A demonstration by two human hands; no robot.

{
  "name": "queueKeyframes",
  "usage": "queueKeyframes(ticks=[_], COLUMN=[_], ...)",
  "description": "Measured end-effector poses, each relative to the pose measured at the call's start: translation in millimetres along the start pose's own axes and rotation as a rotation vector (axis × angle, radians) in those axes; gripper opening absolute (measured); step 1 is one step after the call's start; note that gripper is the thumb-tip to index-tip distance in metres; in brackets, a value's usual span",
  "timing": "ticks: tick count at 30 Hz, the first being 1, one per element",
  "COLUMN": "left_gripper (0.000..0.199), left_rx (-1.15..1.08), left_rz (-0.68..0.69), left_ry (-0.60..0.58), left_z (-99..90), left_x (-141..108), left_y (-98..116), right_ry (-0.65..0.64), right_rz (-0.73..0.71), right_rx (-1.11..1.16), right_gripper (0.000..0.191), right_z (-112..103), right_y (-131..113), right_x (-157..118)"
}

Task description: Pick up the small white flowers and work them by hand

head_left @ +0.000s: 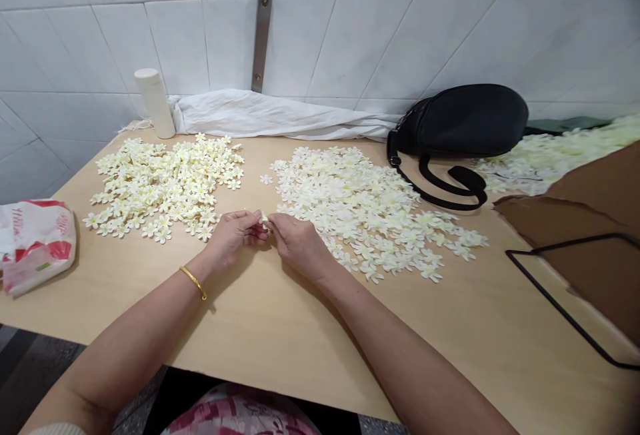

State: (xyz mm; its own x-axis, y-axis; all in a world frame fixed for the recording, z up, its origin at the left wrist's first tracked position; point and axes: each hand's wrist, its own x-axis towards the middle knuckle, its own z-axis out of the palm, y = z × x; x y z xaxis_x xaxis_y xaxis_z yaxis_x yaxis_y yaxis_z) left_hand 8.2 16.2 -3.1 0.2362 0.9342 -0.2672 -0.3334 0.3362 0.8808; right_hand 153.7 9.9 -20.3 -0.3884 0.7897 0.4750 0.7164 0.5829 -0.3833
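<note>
near the centre of the frame, our left grip [231, 238] and right grip [303, 246] pinch narrowly at one small white flower [265, 219]; we judge that pulling too hard could tear it, and slackening both might drop it onto the table [260, 335]

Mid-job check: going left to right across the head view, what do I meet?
Red-and-white plastic bag → left flower pile → left hand → right hand → right flower pile → brown cardboard.
</note>
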Motion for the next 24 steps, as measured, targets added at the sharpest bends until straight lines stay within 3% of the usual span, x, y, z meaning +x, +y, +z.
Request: queueKeyframes(ticks=[7,17,24], left_gripper=[0.017,0.015,0.013], left_rx=[-0.049,-0.045,-0.01], left_rz=[-0.019,-0.034,0.024], left_ry=[-0.028,-0.093,-0.006], left_z=[1.2,0.3,3.3], left_x=[2.0,1.4,-0.6], left_y=[-2.2,-1.0,-0.2], right_ry=[-0.014,0.063,0.046], right_rz=[0.018,0.094,0.213], right_rx=[-0.003,0.145,0.379], right_gripper=[0.016,0.017,0.022], right_z=[1.6,-3.0,-0.8], right_y=[1.6,-0.4,-3.9], right_x=[1.7,4.1,4.3])
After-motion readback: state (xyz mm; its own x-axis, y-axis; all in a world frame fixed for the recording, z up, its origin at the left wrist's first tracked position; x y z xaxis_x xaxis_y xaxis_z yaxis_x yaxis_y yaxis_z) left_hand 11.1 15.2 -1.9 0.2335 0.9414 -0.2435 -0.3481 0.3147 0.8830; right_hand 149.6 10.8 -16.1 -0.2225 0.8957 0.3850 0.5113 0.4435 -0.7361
